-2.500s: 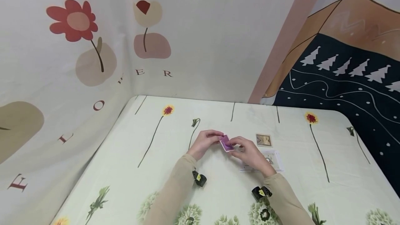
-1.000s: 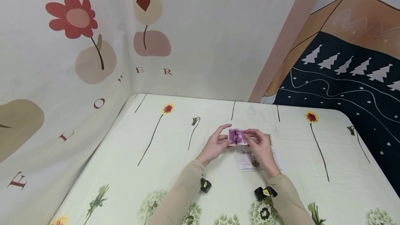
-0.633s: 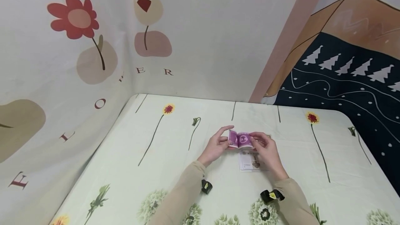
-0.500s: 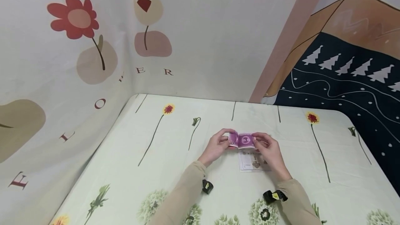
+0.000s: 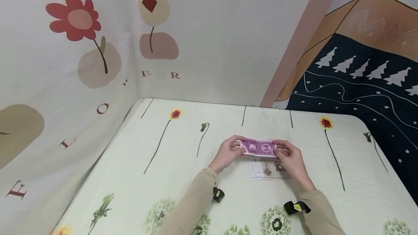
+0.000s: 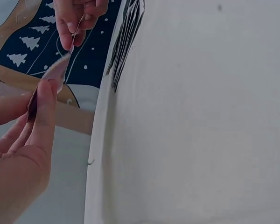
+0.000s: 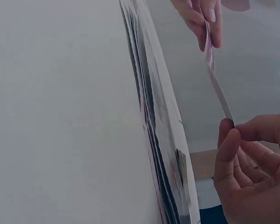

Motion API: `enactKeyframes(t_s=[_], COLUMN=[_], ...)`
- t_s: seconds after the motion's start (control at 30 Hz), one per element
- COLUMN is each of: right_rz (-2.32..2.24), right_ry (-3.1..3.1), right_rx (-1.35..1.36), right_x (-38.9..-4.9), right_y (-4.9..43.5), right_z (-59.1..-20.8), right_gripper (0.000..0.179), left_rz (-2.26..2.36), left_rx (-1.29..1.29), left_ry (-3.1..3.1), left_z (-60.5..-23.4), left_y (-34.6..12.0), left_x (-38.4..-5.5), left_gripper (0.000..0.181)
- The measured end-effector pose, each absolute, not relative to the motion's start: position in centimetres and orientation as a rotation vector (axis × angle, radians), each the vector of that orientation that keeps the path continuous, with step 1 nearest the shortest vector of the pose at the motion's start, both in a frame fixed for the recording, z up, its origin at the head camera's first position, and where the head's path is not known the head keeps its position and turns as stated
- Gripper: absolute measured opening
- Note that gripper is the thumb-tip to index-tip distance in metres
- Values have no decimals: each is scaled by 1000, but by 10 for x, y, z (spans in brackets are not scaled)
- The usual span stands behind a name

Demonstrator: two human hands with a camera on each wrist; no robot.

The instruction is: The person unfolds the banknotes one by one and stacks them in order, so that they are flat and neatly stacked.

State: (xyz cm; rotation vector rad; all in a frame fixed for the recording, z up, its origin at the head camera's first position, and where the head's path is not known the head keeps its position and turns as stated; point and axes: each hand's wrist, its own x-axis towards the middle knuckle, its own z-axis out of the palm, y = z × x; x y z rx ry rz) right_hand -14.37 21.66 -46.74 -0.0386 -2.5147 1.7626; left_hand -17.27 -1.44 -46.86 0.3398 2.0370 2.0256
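Observation:
A purple banknote (image 5: 258,148) with a crease across its middle is stretched between both hands above the table. My left hand (image 5: 225,154) pinches its left end between thumb and fingers, and my right hand (image 5: 294,160) pinches the right end the same way. In the left wrist view the banknote (image 6: 58,72) is seen nearly edge-on and slightly bent. Just below it lies a stack of paper notes (image 5: 261,169), its right part covered by the right hand. The right wrist view shows the stack's layered edges (image 7: 149,107).
A pale tablecloth (image 5: 183,144) printed with flowers covers the table. Printed cloth hangs behind (image 5: 215,46), with a dark tree-patterned cloth (image 5: 352,86) at the right. Black bands with yellow marks, one on the left wrist (image 5: 218,194), one on the right (image 5: 297,207), sit at the sleeves.
The purple banknote has gone from folded small to spread nearly flat. My right hand has moved right and slightly toward me, drawing its end out; the left has shifted right.

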Motion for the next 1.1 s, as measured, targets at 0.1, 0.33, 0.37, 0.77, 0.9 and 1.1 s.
enactKeyframes(t_s=[0.1,0.33,0.37,0.77,0.9,1.1], right_rz=[1775,1778,1770,1746,1738,1722], right_ry=[-2512,-2529,-2538,-2610,-2627,-2703], right_rx=[-49,-57,-60,-73,-50,-39], right_x=[-143,-142,-141,-140,-139,-136], right_y=[221,229,230,250,256,263], right_z=[-466,-466,-465,-461,-461,-464], right_gripper=[28,28,28,30,32,33], left_rz=[2002,1973,1972,1901,1827,1711], left_rx=[326,315,314,334,309,267], left_ry=[2065,2090,2094,2211,2264,2299], left_z=[-467,-464,-463,-461,-460,-460], left_y=[-13,-5,-4,6,8,12], left_x=[-173,-171,-171,-169,-169,-168], left_gripper=[39,34,33,27,26,24])
